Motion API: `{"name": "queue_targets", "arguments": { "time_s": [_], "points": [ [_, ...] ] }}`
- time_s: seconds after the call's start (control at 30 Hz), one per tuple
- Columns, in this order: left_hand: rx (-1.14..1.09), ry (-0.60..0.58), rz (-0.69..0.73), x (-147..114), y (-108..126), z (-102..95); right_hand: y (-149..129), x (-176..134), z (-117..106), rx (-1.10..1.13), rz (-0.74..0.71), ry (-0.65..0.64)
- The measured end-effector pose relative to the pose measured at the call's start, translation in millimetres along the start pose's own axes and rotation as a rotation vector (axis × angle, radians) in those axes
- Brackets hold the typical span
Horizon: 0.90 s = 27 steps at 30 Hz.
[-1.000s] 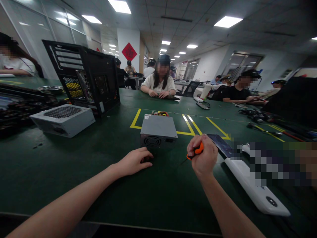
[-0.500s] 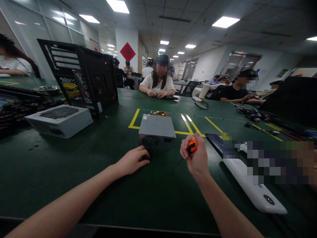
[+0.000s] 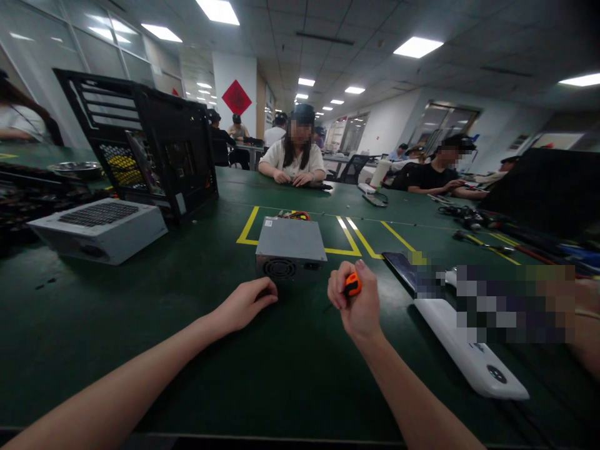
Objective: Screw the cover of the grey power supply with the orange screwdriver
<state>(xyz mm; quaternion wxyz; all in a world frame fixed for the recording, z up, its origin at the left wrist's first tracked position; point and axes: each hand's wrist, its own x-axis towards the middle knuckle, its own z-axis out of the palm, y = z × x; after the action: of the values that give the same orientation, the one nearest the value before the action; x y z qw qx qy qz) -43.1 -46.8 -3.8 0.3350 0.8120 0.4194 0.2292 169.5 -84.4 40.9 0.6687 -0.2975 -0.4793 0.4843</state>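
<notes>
A grey computer power supply [image 3: 291, 240] with a round fan grille and a socket on its near face lies in front of me, its coloured wires bunched behind it. My left hand [image 3: 246, 304] rests on the table just short of its left front corner, fingers loosely bent, thumb apart, holding nothing I can see. In my right hand [image 3: 359, 306] is a screwdriver [image 3: 353, 284] with an orange and black handle, gripped in a closed fist. Its thin dark shaft points down and left, apart from the power supply.
Another power supply [image 3: 100, 228] and a black computer case [image 3: 173, 150] stand at the left, near a metal bowl [image 3: 75, 169]. A white elongated device [image 3: 469, 350] and cables [image 3: 469, 215] lie at the right. A person [image 3: 293, 156] sits across the green table [image 3: 262, 387].
The view has turned slightly right. My right hand has shifted a little left and toward me with the screwdriver. My left hand and the power supply hold their places.
</notes>
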Motion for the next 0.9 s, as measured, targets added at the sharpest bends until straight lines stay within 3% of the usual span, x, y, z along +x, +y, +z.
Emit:
{"name": "queue_targets", "arguments": {
  "time_s": [0.37, 0.67, 0.9],
  "points": [
    [-0.283, 0.002, 0.052, -0.6, 11.6, 10.6, -20.3, 1.6, 6.9, 0.327, 0.050, 0.043],
    [-0.318, -0.056, 0.142, -1.4, 18.5, 19.1, -18.8, 1.2, 9.6, 0.372, 0.038, 0.058],
    [-0.306, -0.080, 0.129, -1.9, 22.9, 19.2, -18.3, -0.9, 12.3, 0.362, 0.042, 0.041]
  ]
}}
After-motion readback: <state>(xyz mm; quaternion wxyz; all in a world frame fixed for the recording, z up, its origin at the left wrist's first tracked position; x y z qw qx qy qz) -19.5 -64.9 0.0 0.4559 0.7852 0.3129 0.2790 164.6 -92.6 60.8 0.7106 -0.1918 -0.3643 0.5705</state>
